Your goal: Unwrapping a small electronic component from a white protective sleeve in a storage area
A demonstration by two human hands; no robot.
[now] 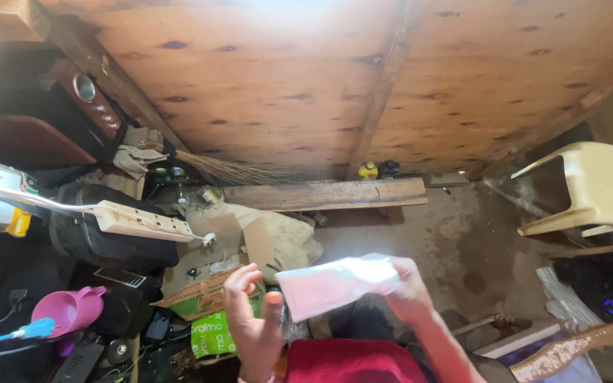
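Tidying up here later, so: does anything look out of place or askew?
Yes. A white power strip juts out tilted over an open cardboard box, apparently unsupported at its end. A cream plastic chair also lies tipped over by the wall. The right hand holds a pale folded packet.

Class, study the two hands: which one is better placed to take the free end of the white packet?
Probably the left hand: it is open with fingers spread beside the near end of the white packet, while the right hand already grips the far end.

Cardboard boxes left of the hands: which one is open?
The plain brown box, farther back under the white power strip, has its flaps standing open. The green-printed box beside the left hand shows no raised flaps.
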